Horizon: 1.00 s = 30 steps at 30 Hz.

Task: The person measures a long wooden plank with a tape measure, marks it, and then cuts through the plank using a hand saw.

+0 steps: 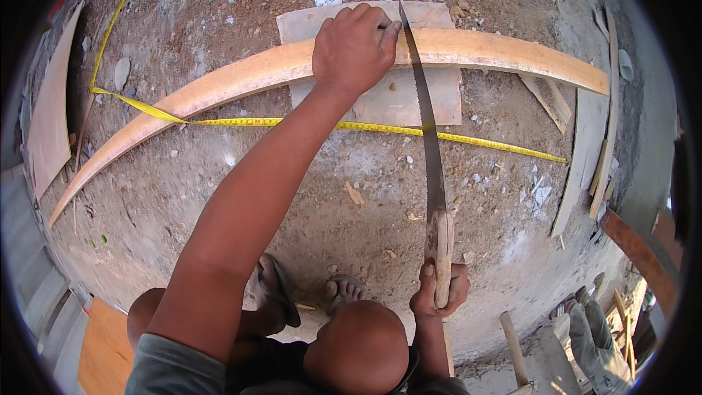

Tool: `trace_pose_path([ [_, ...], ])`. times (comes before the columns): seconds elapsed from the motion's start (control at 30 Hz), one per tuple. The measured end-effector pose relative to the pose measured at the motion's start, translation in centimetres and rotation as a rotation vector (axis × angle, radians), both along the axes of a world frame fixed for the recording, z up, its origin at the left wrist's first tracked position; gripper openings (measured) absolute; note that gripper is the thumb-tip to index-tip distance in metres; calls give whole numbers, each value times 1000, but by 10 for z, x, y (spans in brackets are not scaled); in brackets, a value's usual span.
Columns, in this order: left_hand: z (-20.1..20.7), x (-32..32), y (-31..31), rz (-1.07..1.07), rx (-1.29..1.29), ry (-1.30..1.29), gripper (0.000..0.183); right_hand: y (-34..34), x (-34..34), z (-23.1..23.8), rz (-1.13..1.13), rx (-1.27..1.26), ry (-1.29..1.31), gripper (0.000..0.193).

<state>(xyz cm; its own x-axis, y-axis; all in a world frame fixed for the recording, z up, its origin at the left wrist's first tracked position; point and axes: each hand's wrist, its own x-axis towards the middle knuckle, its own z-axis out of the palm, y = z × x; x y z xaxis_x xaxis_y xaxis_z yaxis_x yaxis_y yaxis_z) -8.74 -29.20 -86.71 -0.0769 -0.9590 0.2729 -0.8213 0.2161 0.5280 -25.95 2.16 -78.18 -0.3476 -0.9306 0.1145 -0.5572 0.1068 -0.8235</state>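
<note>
A long, pale wooden plank (227,84) lies crosswise in front of me, bent in the view. My left hand (354,50) is closed over its middle, fingers curled on the far edge and the thumb close beside a saw blade. In my right hand (439,291) is the wooden handle of a handsaw (427,121). The blade points away from me and crosses the plank just right of my left hand, its toothed edge against the wood; how deep any cut goes cannot be made out. Beneath the plank's middle is a flat, dusty board (373,106).
A yellow tape measure (241,122) stretches over the dirt, nearer me than the plank, and bends away at left. Thin boards (55,110) lie at far left, wood strips (585,153) at right. A person's trousered legs (596,340) show at lower right.
</note>
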Motion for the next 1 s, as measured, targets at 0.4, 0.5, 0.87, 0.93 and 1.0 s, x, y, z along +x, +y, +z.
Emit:
trace_pose_path([
  [0.4, -6, 5, 5, -13, -18, -7, 23, -68, 16, -19, 35, -7, -31, 20],
  [0.5, 2, -3, -1, -1, -27, -4, 23, -6, 0, 2, 26, -11, -14, 20],
  [0.87, -9, -1, 2, -20, -28, 2, 20, -122, 28, -27, 68, 30, -129, 16],
  [0.93, -4, -3, 1, -17, -19, 5, 21, -31, 9, -20, 36, 84, -74, 25],
  [1.0, -1, -1, -3, -10, -11, -5, 21, -6, 2, -6, 57, 40, -5, 27],
])
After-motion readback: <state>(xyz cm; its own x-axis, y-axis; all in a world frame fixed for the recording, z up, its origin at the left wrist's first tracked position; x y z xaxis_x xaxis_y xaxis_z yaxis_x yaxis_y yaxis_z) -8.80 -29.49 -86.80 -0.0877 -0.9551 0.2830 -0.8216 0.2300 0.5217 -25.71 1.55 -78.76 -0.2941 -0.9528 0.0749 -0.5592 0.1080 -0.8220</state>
